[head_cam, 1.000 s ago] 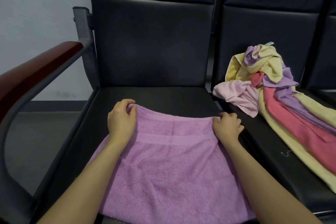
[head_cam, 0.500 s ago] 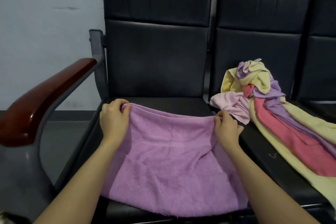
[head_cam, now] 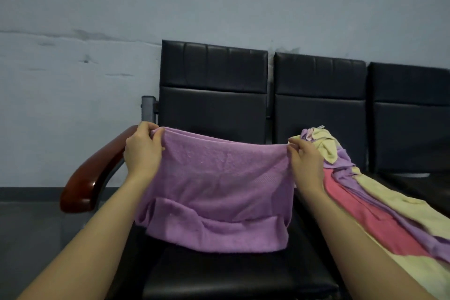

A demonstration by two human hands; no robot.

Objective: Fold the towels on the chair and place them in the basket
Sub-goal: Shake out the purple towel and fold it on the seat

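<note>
While the wooden armrest curves at the far left, the left hand pinches one upper corner of the purple towel and the right hand pinches the other. The towel hangs between them, its lower edge bunched on the black chair seat. On the next seat to the right lies a pile of towels, yellow, purple and pink.

A row of black padded chairs stands against the pale wall, with a reddish wooden armrest at its left end. The lower edge of a purple towel rests on the seat just beside that armrest. A heap of yellow, pink and lilac towels sprawls over the next seat, farther from the armrest.
</note>
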